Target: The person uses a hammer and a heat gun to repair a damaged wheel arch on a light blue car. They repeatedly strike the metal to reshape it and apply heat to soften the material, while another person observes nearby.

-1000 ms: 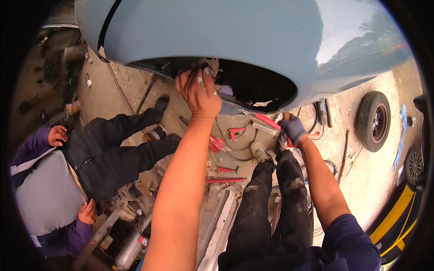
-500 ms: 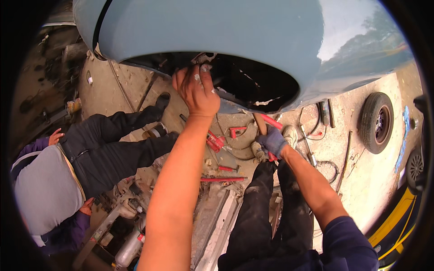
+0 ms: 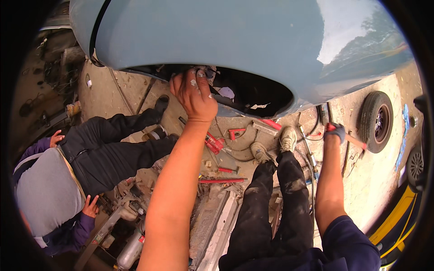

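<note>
My bare left hand (image 3: pixel 193 95), spotted with whitish smears, reaches into the dark oval opening (image 3: pixel 246 83) of a blue-grey car body panel (image 3: pixel 203 36). Its fingers are bent round something at the rim; a greyish lump (image 3: pixel 210 72) shows by the fingertips, its kind unclear. Inside the opening lies a pale round patch (image 3: pixel 227 93). Out to the right, my right hand (image 3: pixel 335 131) in a grey-blue glove is closed on a red and brown stick-shaped tool (image 3: pixel 355 141). The tool slants down to the right, apart from the panel.
At left stands a person (image 3: pixel 49 189) in a grey apron and dark trousers. Hoses (image 3: pixel 312 153), a red-handled hammer (image 3: pixel 227 170), a red bar (image 3: pixel 221 180) and a red power tool (image 3: pixel 212 143) lie around my shoes. A wheel (image 3: pixel 377 122) rests at right; metal car parts (image 3: pixel 212 226) lie below.
My right hand has swung from near my shoes out to the right, carrying the stick-shaped tool. My left hand stays at the opening. The person's lower hand has shifted slightly.
</note>
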`<state>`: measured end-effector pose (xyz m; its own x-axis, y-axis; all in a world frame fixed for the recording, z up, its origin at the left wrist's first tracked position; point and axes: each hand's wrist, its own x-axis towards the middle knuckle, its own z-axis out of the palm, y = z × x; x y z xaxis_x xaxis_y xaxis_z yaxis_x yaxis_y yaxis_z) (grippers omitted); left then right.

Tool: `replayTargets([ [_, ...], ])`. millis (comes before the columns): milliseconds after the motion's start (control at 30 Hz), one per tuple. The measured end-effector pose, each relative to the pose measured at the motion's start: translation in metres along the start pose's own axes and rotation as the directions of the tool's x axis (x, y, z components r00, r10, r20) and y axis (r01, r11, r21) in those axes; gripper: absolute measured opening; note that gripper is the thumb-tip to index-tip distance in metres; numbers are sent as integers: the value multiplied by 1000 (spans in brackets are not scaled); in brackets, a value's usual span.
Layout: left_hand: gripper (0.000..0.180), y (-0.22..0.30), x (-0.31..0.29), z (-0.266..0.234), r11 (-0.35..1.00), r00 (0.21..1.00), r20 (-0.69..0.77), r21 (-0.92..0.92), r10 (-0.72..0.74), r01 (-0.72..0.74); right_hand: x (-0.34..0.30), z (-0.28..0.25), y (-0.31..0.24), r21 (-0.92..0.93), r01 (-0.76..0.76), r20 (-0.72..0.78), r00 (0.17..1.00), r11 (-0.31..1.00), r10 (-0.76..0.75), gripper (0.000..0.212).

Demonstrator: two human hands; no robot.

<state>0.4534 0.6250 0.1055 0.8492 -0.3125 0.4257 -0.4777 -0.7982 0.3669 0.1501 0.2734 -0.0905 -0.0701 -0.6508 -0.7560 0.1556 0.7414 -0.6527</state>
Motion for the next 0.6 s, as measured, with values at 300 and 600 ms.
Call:
replayTargets([
  [300,31,-1,5,-3,999,998,51,28,33,-34,-35,8,22,-821,567,507,668,68,545,23],
  [600,35,-5,3,1,994,995,13,45,96,-97,50,-14,-37,-222,-131,-98,989,966,112,36],
])
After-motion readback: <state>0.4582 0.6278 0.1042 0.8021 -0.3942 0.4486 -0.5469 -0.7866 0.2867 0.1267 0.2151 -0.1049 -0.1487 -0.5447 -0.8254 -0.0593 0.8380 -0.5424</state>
